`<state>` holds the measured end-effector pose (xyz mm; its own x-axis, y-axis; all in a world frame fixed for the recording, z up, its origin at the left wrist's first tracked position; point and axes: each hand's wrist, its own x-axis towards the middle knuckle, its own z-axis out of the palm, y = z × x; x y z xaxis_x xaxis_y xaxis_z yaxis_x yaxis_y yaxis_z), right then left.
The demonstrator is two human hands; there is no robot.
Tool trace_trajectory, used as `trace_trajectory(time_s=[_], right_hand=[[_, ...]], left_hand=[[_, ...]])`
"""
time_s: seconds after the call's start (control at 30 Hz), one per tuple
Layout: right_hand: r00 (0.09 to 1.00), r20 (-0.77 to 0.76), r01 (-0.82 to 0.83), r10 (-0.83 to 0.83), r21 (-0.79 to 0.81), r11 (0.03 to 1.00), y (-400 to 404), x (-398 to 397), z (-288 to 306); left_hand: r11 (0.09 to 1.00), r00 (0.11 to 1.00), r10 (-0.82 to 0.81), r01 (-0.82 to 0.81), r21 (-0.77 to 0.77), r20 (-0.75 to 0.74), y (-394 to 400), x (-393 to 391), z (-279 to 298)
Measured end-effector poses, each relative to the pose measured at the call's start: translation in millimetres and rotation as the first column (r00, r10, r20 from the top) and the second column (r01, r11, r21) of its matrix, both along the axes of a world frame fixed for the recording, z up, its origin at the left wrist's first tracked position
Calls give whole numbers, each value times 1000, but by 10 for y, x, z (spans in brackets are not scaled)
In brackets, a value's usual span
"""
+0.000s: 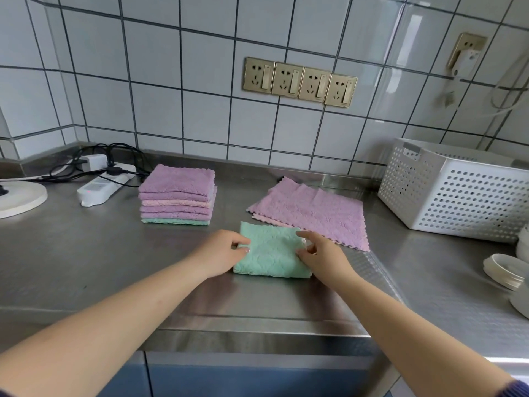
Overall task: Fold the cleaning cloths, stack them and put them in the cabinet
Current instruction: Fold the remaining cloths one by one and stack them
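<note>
Green folded microfibre cloth [272, 250]: pinched at both side edges by left hand [221, 250] and right hand [320, 255].
Advice: edges to be squared before transfer onto folded cloth stack [177, 194].

A green cloth [272, 250], folded into a thick rectangle, lies flat near the front of the surface [86, 253]. Behind it to the left stands a stack of folded cloths [177, 194], purple, pink and green. Unfolded purple and pink cloths [312, 212] lie spread behind it to the right.
</note>
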<state>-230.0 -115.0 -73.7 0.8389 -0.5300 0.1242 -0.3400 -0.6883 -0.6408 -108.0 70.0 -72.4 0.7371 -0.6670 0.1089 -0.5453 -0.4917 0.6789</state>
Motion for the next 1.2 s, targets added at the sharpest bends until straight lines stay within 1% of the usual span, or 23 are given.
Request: trace_trajectory(time_s=[0.07, 0.17, 0.33, 0.43, 0.47, 0.53, 0.6, 0.67, 0.7, 0.77, 0.83, 0.87, 0.9, 0.97, 1.07, 1.2], right_hand=[[1000, -16, -3, 2, -64, 998, -8, 10, -8], [995, -95, -27, 15, -128, 991, -6, 11, -4], [991, -135, -41, 19, -165, 985, -11, -1, -9], [987, -161, -41, 9, -195, 980, 12, -38, 24], [987, -158, -26, -12, -231, 973, 23, -48, 44], [995, -84, 34, -61, -296, 955, 45, -33, 87], [999, -21, 36, -46, -344, 938, 90, 84, 131], [996, -84, -25, -9, -399, 917, 195, 271, 157], [991, -134, -60, 3, -419, 906, 257, 361, 151], [975, -221, -123, 24, -448, 885, 354, 498, 73], [952, -303, -163, 36, -406, 899, 379, 523, -52], [940, -338, -171, 39, -370, 913, 364, 502, -108], [930, -365, -171, 36, -346, 922, 338, 467, -155], [918, -395, -159, 10, -346, 925, 273, 394, -182], [901, -433, -136, -21, -327, 935, 222, 334, -173], [893, -447, -109, -45, -311, 944, 213, 303, -153]], left_hand=[[1000, 1000, 2, -2, 27, 16, -2, 7, -11], [998, 999, -8, 5, 65, 48, 7, 7, -31], [992, 996, -25, 14, 129, 85, 27, -9, -19], [986, 990, -37, 15, 167, 134, 50, -12, -38], [987, 984, -26, -3, 162, 178, 60, -9, -42], [991, 944, 26, -68, 117, 329, 61, 3, -33], [993, 888, 33, -83, 89, 459, -18, 20, 10], [992, 852, -31, -40, 122, 523, -203, 11, 71], [987, 847, -72, -16, 161, 527, -312, -10, 94], [960, 873, -141, 6, 278, 468, -494, -45, 67], [912, 905, -187, 15, 410, 382, -562, -33, -58], [894, 924, -185, 17, 448, 334, -545, -16, -128], [887, 942, -170, 17, 462, 291, -510, 0, -186], [887, 957, -137, 5, 461, 254, -430, 32, -233], [876, 962, -114, -20, 483, 247, -362, 54, -222], [874, 971, -62, -59, 483, 231, -333, 79, -232]])
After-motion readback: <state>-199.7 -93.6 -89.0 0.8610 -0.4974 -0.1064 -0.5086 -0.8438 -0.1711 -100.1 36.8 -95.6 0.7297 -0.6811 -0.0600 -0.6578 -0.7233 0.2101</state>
